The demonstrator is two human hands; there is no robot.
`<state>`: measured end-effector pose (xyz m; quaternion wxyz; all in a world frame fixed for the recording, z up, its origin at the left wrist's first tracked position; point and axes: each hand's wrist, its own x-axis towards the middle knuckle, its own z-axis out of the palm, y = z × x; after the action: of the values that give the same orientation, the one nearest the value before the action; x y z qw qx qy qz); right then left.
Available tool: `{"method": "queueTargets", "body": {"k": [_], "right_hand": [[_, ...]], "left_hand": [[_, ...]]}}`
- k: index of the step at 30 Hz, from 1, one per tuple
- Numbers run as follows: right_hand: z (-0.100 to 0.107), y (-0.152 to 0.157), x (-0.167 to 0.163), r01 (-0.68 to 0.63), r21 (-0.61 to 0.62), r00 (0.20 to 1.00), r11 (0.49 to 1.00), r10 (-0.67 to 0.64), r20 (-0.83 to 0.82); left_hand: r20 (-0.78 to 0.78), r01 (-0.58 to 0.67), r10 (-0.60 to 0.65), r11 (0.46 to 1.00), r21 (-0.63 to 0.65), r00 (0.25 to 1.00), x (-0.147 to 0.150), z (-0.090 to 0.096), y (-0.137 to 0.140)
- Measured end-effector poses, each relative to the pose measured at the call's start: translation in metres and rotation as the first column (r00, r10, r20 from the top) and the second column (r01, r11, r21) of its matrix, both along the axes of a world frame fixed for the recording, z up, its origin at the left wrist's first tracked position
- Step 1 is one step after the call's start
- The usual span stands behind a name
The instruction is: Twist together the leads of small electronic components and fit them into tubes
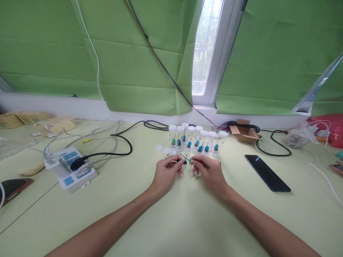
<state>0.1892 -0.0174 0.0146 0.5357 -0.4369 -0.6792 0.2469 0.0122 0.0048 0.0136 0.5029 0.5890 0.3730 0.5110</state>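
Close together at the table's middle, both my hands are closed in a pinch. My left hand (165,174) grips a small black piece (184,162) with thin wire-like parts by it; its exact kind is too small to make out. In my right hand (210,173), thumb and forefinger hold a small green piece (190,161), just right of the black one. Whether the two pieces touch, I cannot tell. Right behind my hands stand several clear containers with white caps (204,133), holding blue or green parts. A loose white disc (159,147) lies to their left.
A white power strip (77,175) with plugs and cables sits left. On the right are a black phone (266,173), an open cardboard box (244,132) and a plastic bag (297,137). Another person's hand (339,167) shows at the right edge. Yellowish boxes (57,125) lie far left.
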Motion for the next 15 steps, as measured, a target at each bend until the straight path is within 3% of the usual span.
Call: {"method": "queueTargets", "body": {"k": [15], "right_hand": [[0.0002, -0.0009, 0.0011, -0.028, 0.022, 1.0, 0.999, 0.028, -0.014]], "left_hand": [[-0.019, 0.004, -0.004, 1.0, 0.011, 1.0, 0.001, 0.0013, -0.0023]]}}
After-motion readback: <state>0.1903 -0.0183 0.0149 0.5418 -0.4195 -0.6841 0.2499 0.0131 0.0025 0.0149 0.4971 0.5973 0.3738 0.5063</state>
